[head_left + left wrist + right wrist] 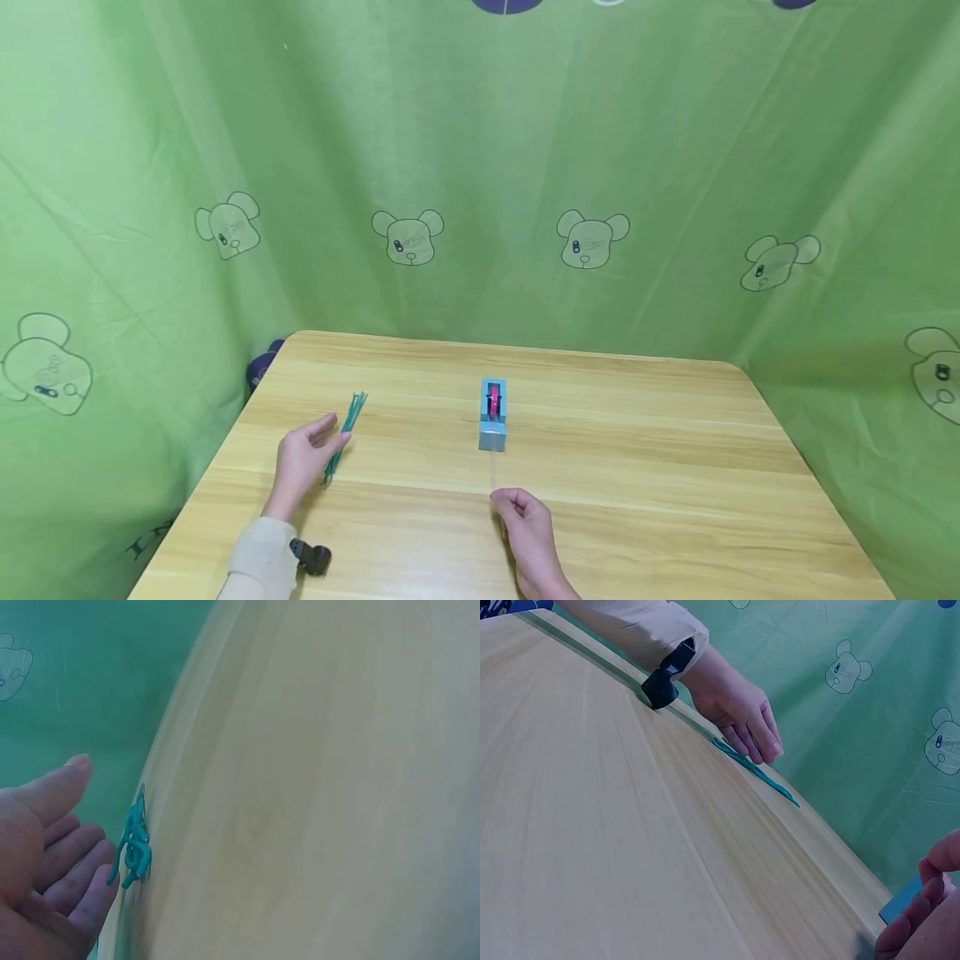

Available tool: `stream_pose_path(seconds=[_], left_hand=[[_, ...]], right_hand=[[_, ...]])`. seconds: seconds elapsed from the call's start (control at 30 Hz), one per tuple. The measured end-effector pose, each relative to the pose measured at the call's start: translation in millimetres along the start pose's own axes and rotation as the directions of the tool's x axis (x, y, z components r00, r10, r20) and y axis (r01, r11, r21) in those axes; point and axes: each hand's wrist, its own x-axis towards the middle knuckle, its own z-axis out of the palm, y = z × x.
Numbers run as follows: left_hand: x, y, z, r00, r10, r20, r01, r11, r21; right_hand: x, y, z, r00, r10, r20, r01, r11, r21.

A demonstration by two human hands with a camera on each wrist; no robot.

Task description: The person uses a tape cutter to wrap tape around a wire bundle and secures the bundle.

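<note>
The left hand has loose fingers, right by the green strings on the table; I can't tell if they touch. The right hand pinches clear tape, which stretches to the blue tape holder. The left wrist view shows the left palm, hidden in the head view. A green curtain hangs behind.
</note>
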Motion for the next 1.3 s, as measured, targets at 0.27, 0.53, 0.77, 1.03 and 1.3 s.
stream_pose_path(seconds=[0.27, 0.53, 0.77, 1.03, 1.3], left_hand=[[2.7, -3.1, 1.0, 1.000, -0.005, -0.002, 0.005, 1.000, 0.029], [4.8, -5.6, 5.1, 0.999, 0.017, -0.039, -0.015, 0.999, 0.050], [5.5, -4.5, 11.0, 0.998, 0.011, -0.057, -0.007, 0.997, 0.075], [6.0, -5.4, 15.7, 0.997, 0.012, -0.070, -0.005, 0.996, 0.090], [8.4, -7.2, 21.1, 0.994, 0.028, -0.105, -0.016, 0.994, 0.106]], right_hand=[[-0.1, 0.1, -1.6, 1.000, -0.001, 0.013, 0.001, 1.000, 0.007], [2.6, 1.8, -2.3, 1.000, 0.010, 0.029, -0.011, 1.000, 0.011], [1.5, 0.5, -1.7, 1.000, 0.013, 0.016, -0.013, 1.000, 0.012], [2.2, 2.4, -1.5, 1.000, 0.016, 0.016, -0.016, 1.000, 0.006], [2.6, 2.6, -1.6, 1.000, 0.021, 0.011, -0.021, 1.000, 0.003]])
